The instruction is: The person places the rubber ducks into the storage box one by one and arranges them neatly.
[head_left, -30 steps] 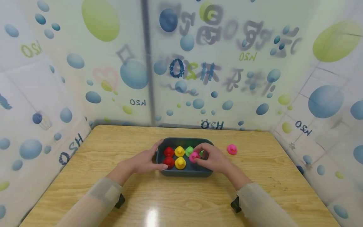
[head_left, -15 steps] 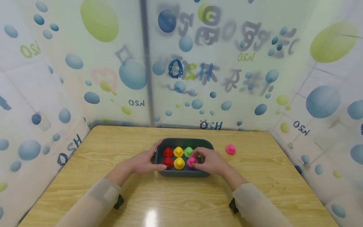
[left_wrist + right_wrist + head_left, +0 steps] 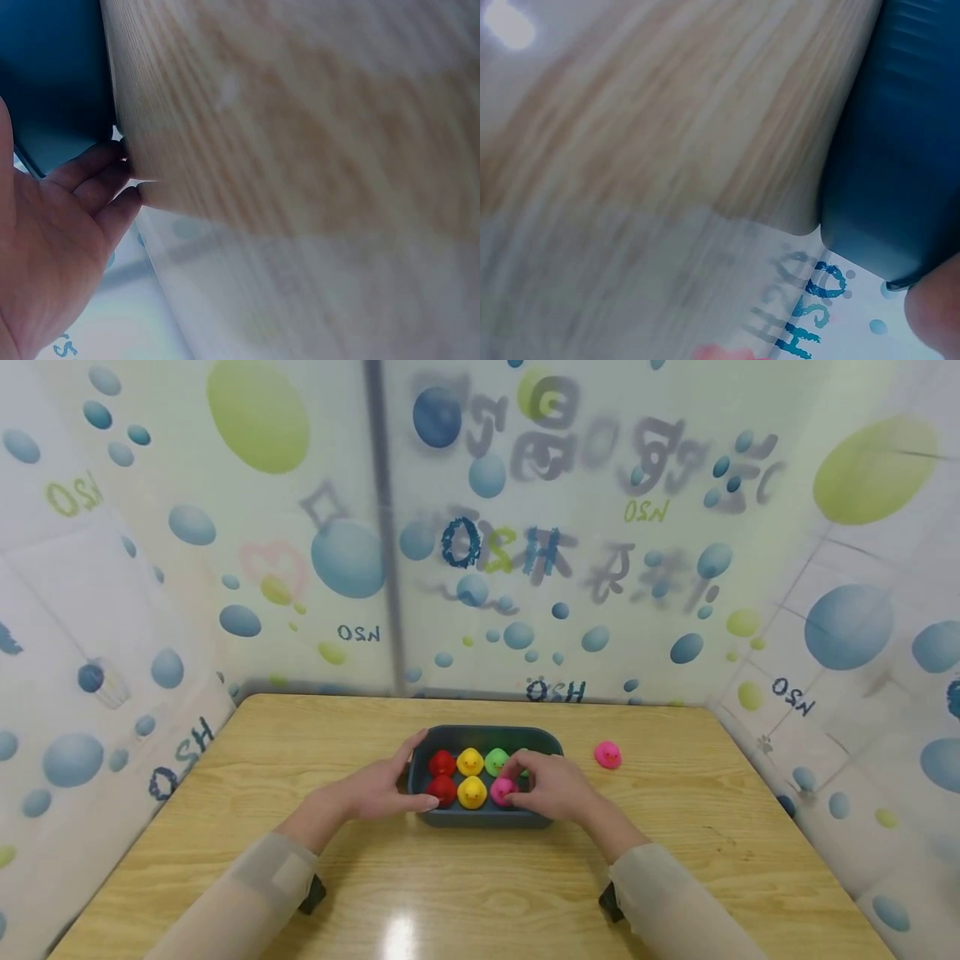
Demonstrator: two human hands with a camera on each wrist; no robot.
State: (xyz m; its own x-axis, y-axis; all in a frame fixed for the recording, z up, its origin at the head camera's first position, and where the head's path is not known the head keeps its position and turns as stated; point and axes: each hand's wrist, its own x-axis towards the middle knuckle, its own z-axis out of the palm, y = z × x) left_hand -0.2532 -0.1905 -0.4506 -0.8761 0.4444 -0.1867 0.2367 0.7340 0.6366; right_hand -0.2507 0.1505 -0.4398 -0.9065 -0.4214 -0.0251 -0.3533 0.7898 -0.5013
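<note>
A dark blue plastic tray (image 3: pixel 480 821) holds small toy ducks in two rows. Two red ducks (image 3: pixel 441 792) sit at its left, then two yellow ducks (image 3: pixel 472 792), with a green duck (image 3: pixel 497 762) in the back row. More green, mostly hidden, shows behind my right hand (image 3: pixel 553 787), which pinches a pink duck (image 3: pixel 501 792) down in the front row beside the yellow one. My left hand (image 3: pixel 373 788) holds the tray's left end, thumb over the front rim and fingers along the outside; the left wrist view shows those fingertips at the tray wall (image 3: pixel 56 90).
Another pink duck (image 3: pixel 607 755) lies on the wooden table (image 3: pixel 450 893), to the right of the tray. Patterned translucent curtains (image 3: pixel 480 635) stand at the table's back and sides. The right wrist view shows the tray's outer wall (image 3: pixel 889 150) and the tabletop.
My right hand has lowered the pink duck into the front row and shifted it slightly left, next to the yellow duck. The left hand keeps its place on the tray.
</note>
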